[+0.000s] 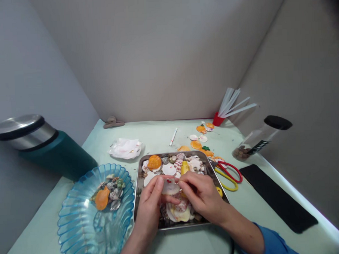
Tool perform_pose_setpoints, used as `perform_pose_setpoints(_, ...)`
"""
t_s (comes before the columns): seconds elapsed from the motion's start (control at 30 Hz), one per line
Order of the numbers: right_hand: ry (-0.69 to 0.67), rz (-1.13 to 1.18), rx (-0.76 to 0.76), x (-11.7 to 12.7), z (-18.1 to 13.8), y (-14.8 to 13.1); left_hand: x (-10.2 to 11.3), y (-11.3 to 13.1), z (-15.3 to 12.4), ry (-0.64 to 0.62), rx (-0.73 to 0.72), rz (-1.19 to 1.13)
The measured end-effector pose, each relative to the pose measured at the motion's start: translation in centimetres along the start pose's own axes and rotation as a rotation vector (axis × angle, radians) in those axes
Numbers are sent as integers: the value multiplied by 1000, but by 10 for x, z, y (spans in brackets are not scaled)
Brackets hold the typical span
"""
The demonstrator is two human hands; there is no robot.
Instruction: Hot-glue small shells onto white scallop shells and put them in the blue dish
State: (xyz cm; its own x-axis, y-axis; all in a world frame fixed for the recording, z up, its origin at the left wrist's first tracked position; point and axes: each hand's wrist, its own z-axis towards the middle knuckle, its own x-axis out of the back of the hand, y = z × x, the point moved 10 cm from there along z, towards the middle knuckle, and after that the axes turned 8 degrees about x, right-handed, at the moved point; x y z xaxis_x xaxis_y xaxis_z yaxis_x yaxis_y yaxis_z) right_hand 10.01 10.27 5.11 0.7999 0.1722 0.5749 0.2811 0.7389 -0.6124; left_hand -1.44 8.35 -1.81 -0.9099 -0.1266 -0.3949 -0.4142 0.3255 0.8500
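Observation:
My left hand (pixel 152 199) holds a white seashell (pixel 171 188) with a small red mark near its upper edge, over the metal tray (pixel 187 227). My right hand (pixel 202 195) is closed in a pinch at the shell's right edge; whatever its fingertips grip is too small to make out. Below both hands, the tray is filled with seashells, among them an orange scallop shell (pixel 154 162) and a pale yellowish shell (pixel 182 215). A yellow tool (pixel 185 167) lies in the tray, partly hidden by my right hand.
Left stand a blue plastic bowl (pixel 75 221) with shells and a teal bottle (pixel 58 154). Behind are a white packet (pixel 126 148), a marker (pixel 173 137) and orange shell pieces (pixel 196 144). Right are scissors (pixel 230 173), a jar (pixel 260 138), a red cup (pixel 218 119) and a black slab (pixel 279 199).

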Motion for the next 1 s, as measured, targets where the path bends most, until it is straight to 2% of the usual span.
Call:
perform_pose_setpoints(0.17,50,5,3,5,-1,-2,-3,7,-4,-17,-52,25)
perform_pose_setpoints(0.37,123,38,56,14,-1,-8,-3,13,-7,37,-119,15)
perform_pose_setpoints(0.77,123,90,174,14,-1,-16,-3,12,-9,22,-89,9)
perform_pose_setpoints(1.0,104,60,163,12,-3,-15,-3,9,-7,9,-60,-6)
